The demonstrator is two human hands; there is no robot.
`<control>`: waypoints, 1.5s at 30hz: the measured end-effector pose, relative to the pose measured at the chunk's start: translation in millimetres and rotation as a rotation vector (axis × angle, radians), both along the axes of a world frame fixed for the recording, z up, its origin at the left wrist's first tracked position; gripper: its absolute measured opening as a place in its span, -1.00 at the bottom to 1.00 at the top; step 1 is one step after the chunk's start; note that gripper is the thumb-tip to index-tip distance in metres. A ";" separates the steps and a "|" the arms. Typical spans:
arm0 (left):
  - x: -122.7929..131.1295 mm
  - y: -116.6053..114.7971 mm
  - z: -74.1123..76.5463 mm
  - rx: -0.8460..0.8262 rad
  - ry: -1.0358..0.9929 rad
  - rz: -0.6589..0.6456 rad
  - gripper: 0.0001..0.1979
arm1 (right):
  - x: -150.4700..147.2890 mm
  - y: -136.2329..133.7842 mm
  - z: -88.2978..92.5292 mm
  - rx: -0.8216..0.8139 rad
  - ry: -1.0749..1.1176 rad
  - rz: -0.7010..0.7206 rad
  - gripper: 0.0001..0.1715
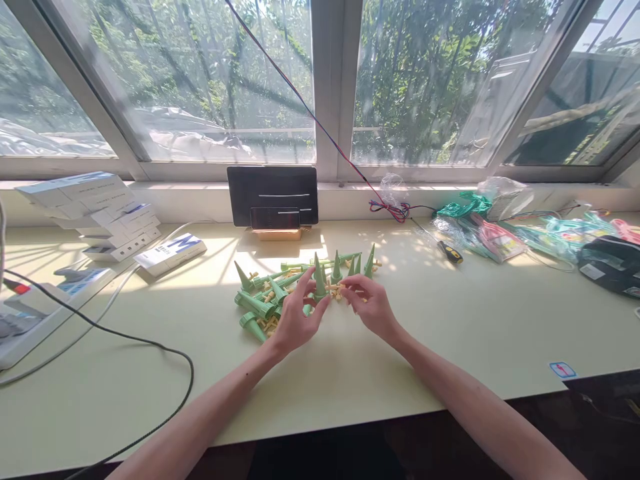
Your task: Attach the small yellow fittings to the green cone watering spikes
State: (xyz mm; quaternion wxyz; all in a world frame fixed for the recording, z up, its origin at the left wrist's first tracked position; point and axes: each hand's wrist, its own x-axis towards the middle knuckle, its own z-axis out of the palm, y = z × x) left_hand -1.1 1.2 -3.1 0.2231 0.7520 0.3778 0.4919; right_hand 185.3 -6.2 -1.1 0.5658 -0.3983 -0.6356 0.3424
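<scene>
A green plastic cone-shaped spike (319, 279) stands point up on the table, with the thumb and fingers of my left hand (296, 316) closed around its base. Close to its right side, my right hand (371, 303) pinches a small tan plastic piece (333, 287) between thumb and fingertips. This piece reaches toward the spike; whether they touch I cannot tell. Left of my hands lies a loose pile of green spikes (255, 305) mixed with tan pieces (271, 325). Several more spikes (369, 261) stand upright just behind my right hand.
A black tablet (273, 190) and a phone on a wooden stand (278, 235) are at the back. White boxes (120, 223), a power strip (55, 313) and cables (150, 343) occupy the left. Bagged items (500, 240), a screwdriver (451, 253) and a black pouch (613, 267) lie right.
</scene>
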 end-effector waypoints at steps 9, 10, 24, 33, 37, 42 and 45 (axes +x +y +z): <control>5.0 -3.3 10.6 -0.311 -0.251 -0.139 -0.68 | -0.1 0.6 -3.3 0.036 -0.059 0.014 -0.77; 6.0 -3.7 12.2 -0.330 -0.279 -0.150 -0.71 | -0.1 0.7 -3.8 0.040 -0.065 0.018 -0.77; 7.2 -9.0 25.4 -0.501 -0.342 -0.260 -0.74 | -0.1 0.2 -7.1 0.056 -0.110 0.023 -0.79; 5.4 -6.6 25.0 -0.516 -0.305 -0.227 -0.74 | -1.2 -1.9 -4.8 0.086 -0.138 0.047 -0.82; 5.9 -6.6 23.3 -0.522 -0.299 -0.234 -0.72 | -1.7 -1.6 -4.3 0.099 -0.155 0.049 -0.82; 5.9 -6.2 21.4 -0.505 -0.285 -0.248 -0.72 | -1.6 -1.3 -3.7 0.121 -0.166 0.039 -0.84; 5.6 -5.5 19.6 -0.504 -0.284 -0.258 -0.72 | -2.1 -1.8 -4.1 0.122 -0.170 0.043 -0.83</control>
